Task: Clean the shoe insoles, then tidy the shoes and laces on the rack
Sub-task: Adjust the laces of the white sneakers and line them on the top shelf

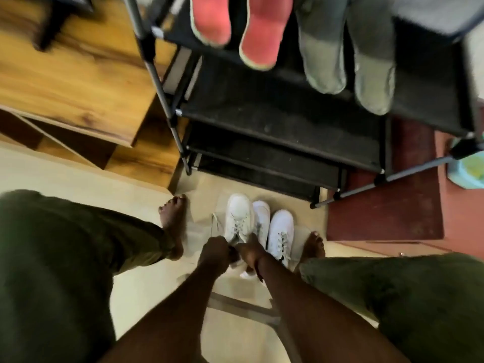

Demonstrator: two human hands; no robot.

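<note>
Three white shoes stand on the floor between my bare feet: a left sneaker [237, 217], a middle shoe [262, 217] and a right sneaker [280, 231]. My left hand [216, 251] is curled at the heel end of the left sneaker and grips its lace, which loops out to the left [215, 224]. My right hand [250, 251] is beside it at the same shoe's opening, fingers pinching there. On the black shoe rack [282, 132] lie two pink insoles [212, 19] [263, 40] and two grey insoles [323, 56] [373, 74], hanging over the top shelf's edge.
A wooden cabinet [78, 82] stands left of the rack. A red mat [392, 205] lies on the right, with a light blue container [467, 171] at its far edge. My knees in green shorts frame the view. The lower rack shelves hold nothing.
</note>
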